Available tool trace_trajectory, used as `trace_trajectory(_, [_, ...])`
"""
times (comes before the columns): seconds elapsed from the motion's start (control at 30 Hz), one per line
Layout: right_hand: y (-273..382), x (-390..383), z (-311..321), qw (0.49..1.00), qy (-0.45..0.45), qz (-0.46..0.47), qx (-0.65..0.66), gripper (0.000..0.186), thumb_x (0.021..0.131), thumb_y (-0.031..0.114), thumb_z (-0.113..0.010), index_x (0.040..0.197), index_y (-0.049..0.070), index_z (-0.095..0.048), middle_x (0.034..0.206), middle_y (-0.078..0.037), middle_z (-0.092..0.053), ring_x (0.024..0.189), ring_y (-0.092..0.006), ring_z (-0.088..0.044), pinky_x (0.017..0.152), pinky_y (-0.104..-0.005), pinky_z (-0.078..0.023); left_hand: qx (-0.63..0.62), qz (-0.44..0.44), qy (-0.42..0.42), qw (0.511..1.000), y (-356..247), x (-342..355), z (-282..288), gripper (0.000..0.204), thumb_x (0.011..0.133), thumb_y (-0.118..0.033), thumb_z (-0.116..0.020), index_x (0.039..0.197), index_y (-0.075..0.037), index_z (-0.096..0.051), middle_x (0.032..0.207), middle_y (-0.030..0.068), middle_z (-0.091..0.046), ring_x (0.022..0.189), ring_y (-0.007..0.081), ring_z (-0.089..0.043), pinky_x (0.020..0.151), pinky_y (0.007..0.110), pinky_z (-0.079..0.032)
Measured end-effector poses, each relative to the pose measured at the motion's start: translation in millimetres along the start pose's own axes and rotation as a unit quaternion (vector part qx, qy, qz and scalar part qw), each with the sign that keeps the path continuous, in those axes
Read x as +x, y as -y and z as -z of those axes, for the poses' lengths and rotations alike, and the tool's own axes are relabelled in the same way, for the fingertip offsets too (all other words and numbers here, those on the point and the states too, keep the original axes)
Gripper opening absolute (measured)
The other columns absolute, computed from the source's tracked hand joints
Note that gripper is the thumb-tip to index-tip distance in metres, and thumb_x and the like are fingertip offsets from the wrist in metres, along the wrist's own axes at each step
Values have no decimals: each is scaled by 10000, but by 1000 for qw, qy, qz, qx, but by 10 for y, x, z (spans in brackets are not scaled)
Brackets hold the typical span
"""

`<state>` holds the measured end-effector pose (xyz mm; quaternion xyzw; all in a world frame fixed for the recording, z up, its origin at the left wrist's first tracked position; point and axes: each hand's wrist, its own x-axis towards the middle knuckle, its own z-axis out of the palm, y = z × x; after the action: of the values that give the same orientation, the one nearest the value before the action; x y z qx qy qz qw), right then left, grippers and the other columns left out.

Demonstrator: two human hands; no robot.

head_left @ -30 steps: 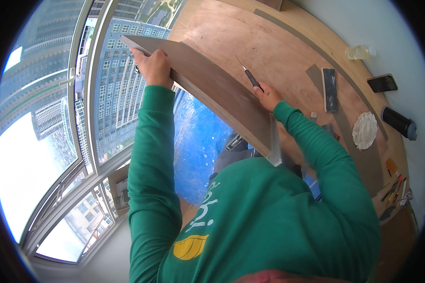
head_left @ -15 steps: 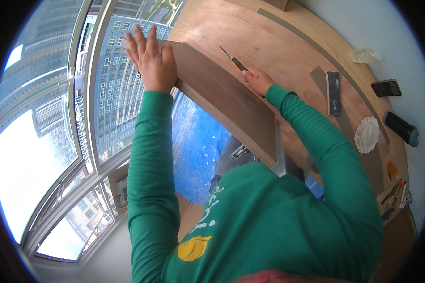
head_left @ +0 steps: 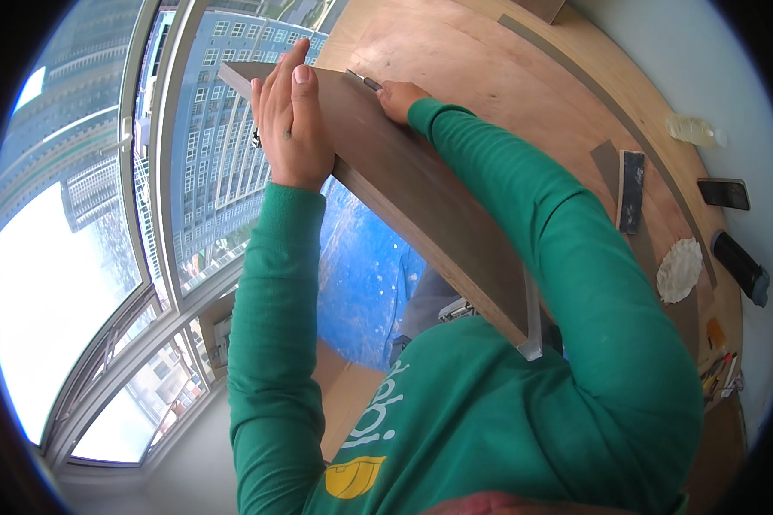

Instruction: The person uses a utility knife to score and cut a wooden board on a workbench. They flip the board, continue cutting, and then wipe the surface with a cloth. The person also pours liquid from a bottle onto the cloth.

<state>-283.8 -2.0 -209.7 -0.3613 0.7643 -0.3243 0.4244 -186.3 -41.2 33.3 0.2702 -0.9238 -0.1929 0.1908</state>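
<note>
A brown panel (head_left: pixel 429 215) with a pale edge stands tilted in front of me, slanting from the upper left down toward my body. My left hand (head_left: pixel 292 129) lies on its upper-left end, fingers extended along it. My right hand (head_left: pixel 399 101) grips a slim handled tool (head_left: pixel 365 81) at the panel's far upper edge; the tool's tip is small and partly hard to make out. A metal hinge (head_left: pixel 453 309) shows under the panel near my body, and another small metal fitting shows beside my left wrist.
A curved wooden worktop (head_left: pixel 489 60) holds a dark sanding block (head_left: pixel 630 193), white putty patch (head_left: pixel 678 270), phone (head_left: pixel 723 193), plastic bottle (head_left: pixel 691 129), black tumbler (head_left: pixel 737 262) and several small tools (head_left: pixel 721 373). Tall windows (head_left: pixel 77 232) are on the left; blue sheeting (head_left: pixel 361 275) lies below.
My left hand has loosened from gripping the panel's end to lying with fingers extended. My right hand has moved up and left with the tool, to the panel's far edge.
</note>
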Motion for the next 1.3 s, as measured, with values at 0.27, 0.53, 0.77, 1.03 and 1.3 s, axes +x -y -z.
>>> trace_trajectory(0.27, [-9, 246, -91, 1000, 8, 16, -21, 436, 1060, 339, -419, 1229, 40, -688, 1247, -221, -693, 1170, -406, -651, 1036, -505, -489, -14, -14, -8, 1000, 48, 15, -27, 543, 1099, -417, -335, 1405, -72, -621, 1362, 140, -661, 1333, 305, -553, 1262, 491, -148])
trace_trajectory(0.53, [-9, 278, -98, 999, 11, 22, -31, 445, 1055, 334, -427, 1216, 27, -705, 1251, -228, -692, 1163, -412, -655, 1032, -508, -493, -5, -32, -14, 999, 38, 28, -41, 552, 1097, -435, -335, 1389, -75, -634, 1323, 148, -677, 1310, 307, -567, 1258, 495, -158])
trace_trajectory(0.77, [60, 448, -94, 998, 38, 13, -50, 471, 1052, 356, -430, 1223, 21, -713, 1285, -221, -685, 1185, -397, -655, 1048, -496, -490, 12, -35, 0, 999, 28, 99, -76, 574, 1095, -443, -294, 1410, -97, -626, 1344, 140, -676, 1270, 291, -599, 1260, 487, -158])
trace_trajectory(1.03, [55, 374, -92, 998, 47, -28, -40, 482, 1037, 373, -445, 1249, 28, -707, 1305, -211, -680, 1208, -388, -645, 1061, -483, -484, 33, -35, -2, 999, -102, 55, -34, 505, 1104, -349, -403, 1340, 42, -619, 1338, 230, -647, 1297, 388, -556, 1218, 517, -244])
trace_trajectory(1.3, [-231, -337, 35, 996, 66, -20, -51, 474, 1038, 368, -437, 1215, 22, -709, 1259, -217, -693, 1178, -400, -645, 1036, -492, -484, 28, -16, 1, 999, -70, 59, -21, 490, 1102, -344, -412, 1311, 34, -642, 1312, 209, -666, 1264, 364, -577, 1218, 496, -251])
